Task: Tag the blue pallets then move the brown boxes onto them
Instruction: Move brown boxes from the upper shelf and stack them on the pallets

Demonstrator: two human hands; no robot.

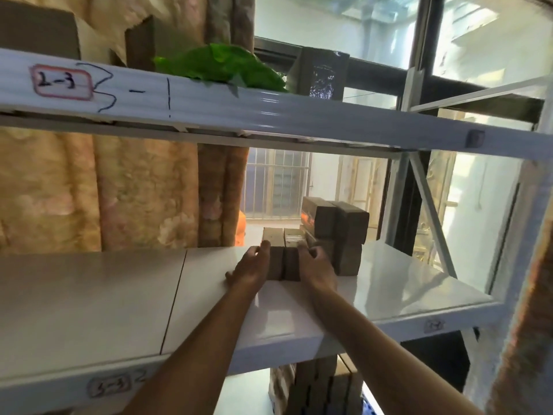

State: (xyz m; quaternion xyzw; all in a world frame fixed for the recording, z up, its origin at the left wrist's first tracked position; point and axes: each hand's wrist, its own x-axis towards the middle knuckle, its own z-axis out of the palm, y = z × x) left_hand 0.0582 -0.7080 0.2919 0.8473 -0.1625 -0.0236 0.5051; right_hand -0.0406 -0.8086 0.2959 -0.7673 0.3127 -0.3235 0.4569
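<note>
Two small brown boxes (283,256) stand side by side on the white shelf (119,295). My left hand (251,266) presses flat against their left side. My right hand (315,265) curls round their right side and top edge. Just right of them is a stack of more brown boxes (341,232), two levels high. More brown boxes (317,384) show below the shelf. A sliver of blue (369,405) shows at the bottom edge; I cannot tell whether it is a pallet.
An upper white shelf beam (209,97) carries a "2-3" label (61,82) and handwriting. A green plastic bag (221,65) and a grey box (324,73) sit on top. A curtain hangs behind; the rack's diagonal brace (431,217) and window are at right.
</note>
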